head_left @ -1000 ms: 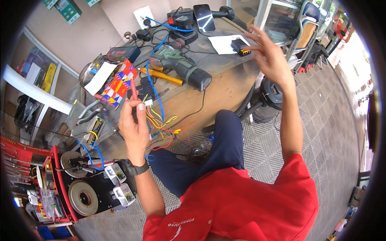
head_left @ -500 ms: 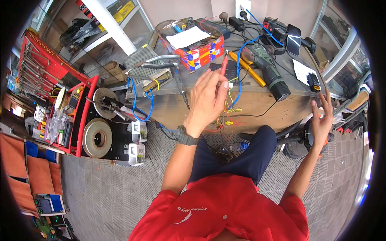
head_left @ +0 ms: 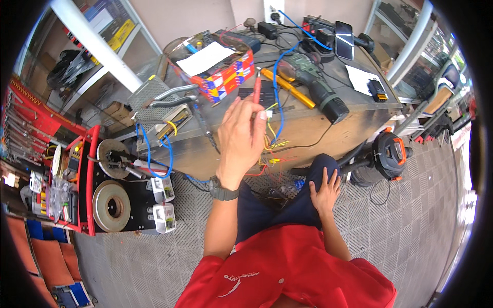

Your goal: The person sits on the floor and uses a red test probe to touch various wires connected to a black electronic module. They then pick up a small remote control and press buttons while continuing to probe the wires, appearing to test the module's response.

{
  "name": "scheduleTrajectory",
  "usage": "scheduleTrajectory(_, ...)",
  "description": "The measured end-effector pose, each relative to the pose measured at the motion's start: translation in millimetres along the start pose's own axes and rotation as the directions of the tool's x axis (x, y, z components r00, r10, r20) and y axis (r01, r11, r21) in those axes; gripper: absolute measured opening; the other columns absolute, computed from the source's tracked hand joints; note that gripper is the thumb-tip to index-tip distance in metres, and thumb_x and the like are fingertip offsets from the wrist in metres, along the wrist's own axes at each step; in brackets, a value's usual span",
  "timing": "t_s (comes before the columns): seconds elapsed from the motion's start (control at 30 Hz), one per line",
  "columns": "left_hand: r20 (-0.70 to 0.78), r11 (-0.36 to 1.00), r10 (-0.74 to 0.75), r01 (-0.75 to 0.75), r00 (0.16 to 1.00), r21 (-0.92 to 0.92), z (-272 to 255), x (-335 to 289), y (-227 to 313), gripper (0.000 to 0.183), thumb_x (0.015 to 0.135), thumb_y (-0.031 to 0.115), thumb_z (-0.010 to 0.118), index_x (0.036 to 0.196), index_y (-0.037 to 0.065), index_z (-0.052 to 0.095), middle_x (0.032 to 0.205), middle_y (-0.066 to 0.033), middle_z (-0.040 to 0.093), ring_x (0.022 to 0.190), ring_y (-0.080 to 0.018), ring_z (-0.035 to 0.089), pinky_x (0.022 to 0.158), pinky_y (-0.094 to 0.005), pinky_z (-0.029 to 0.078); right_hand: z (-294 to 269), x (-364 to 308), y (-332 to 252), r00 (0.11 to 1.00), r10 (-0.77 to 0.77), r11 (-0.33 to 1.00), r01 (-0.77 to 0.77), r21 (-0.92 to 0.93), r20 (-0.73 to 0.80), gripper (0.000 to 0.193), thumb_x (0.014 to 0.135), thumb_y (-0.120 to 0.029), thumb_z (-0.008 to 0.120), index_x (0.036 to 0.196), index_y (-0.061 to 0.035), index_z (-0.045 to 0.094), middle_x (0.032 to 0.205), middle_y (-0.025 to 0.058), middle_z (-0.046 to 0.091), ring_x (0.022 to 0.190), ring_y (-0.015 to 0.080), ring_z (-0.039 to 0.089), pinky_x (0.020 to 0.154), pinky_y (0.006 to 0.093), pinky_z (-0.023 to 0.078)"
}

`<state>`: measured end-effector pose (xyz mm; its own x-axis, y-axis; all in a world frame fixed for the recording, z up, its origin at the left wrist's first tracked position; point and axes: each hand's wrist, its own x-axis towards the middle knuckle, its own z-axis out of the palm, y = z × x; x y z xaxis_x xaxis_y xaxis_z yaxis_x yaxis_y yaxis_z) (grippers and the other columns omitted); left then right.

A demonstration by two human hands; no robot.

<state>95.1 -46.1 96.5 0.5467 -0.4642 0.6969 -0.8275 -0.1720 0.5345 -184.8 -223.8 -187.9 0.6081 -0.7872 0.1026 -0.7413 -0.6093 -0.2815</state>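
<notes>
Nearest: right hand (head_left: 324, 194) now down on the knee, fingers a little spread, palm to the trousers, holding nothing visible; a second ago it was up by the black block at the desk's right end. Left hand (head_left: 240, 136) keeps its place at the desk's (head_left: 308, 136) front edge, thumb and fingers pinching a red pen-like tool (head_left: 257, 87), tip up. White connector (head_left: 269, 114) just beside the thumb; gripped or only touching, cannot tell. Thin coloured wires (head_left: 276, 146) hang from there over the front edge. My reading: work now rests with the left hand alone. Beyond, mid-desk: gold tube (head_left: 292, 91), green drill (head_left: 319, 91). Toward the right front corner, the black block (head_left: 377, 90), left lying on white paper (head_left: 358, 79). Back edge: phone (head_left: 344, 40), propped.
</notes>
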Motion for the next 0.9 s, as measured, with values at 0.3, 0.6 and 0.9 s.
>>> scheduleTrajectory(0.3, -0.017, 0.995, -0.006, 0.008, 1.0, 0.098, 1.9, -4.3, 4.6, 0.014, 0.111, 0.012, 0.063, 0.109, -0.001, 0.066, 0.115, -0.027, 0.074, 0.114, -0.0463, 0.072, 0.106, -0.0521, 0.054, -0.1, 4.7, 8.5, 1.0, -0.015, 0.997, 0.017, 0.07, -0.024, 0.082, 0.1, -0.052, 0.073, 0.171, -0.0201, 0.047, 0.18, 0.0296, 0.027, 0.159, 0.0589, 0.031, 0.124, 0.0722, 0.03)
scheduleTrajectory(0.6, -0.064, 0.992, -0.037, 0.045, 0.997, 0.12, 4.1, -11.9, 13.3, 0.011, 0.11, 0.009, 0.061, 0.112, -0.001, 0.064, 0.112, -0.0216, 0.072, 0.116, -0.0476, 0.069, 0.118, -0.0591, 0.048, -88.6, 49.4, -24.4, 0.958, 0.179, 0.716, 0.029, 0.697, -0.224, 0.068, 0.105, -0.03, 0.076, 0.162, -0.0029, 0.051, 0.158, 0.0287, 0.057, 0.142, 0.0437, 0.059, 0.118, 0.0535, 0.046)
scheduleTrajectory(0.9, -0.029, 0.987, -0.162, 0.163, 0.986, 0.013, -1.0, -10.8, 18.6, 0.015, 0.114, 0.013, 0.059, 0.111, 0.0, 0.064, 0.104, -0.0203, 0.073, 0.102, -0.0415, 0.074, 0.121, -0.0567, 0.048, -259.3, 133.4, -127.2, 0.778, -0.4, 0.655, 0.613, 0.442, -0.485, 0.073, 0.09, -0.031, 0.092, 0.152, -0.0047, 0.062, 0.132, 0.0186, 0.068, 0.096, 0.0312, 0.072, 0.082, 0.0411, 0.06)
